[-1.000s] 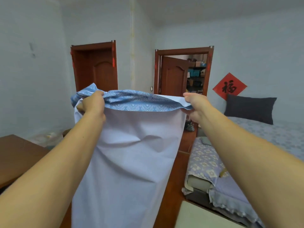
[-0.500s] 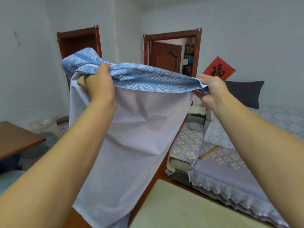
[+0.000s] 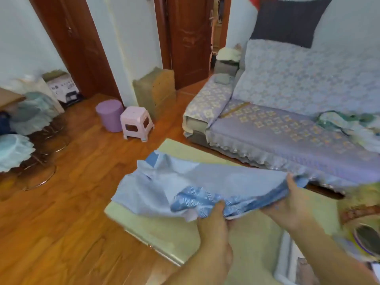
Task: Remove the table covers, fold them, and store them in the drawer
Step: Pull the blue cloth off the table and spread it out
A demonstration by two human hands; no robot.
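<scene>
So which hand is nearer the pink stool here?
Left. The left hand grips the blue table cover near its middle, on the side toward the pink stool. The right hand holds the cover's far end, toward the sofa.

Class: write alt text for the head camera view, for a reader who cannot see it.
Two hands, left hand and right hand, grip one edge of a blue table cover spread over a pale table. A covered sofa stands behind, a pink stool on the wooden floor.

my pale table (image 3: pixel 170 233) carries the blue table cover (image 3: pixel 185 182), spread across its far corner and hanging over the edge. the table stands on the wooden floor (image 3: pixel 72 223), as does a pink stool (image 3: pixel 136 125).
</scene>
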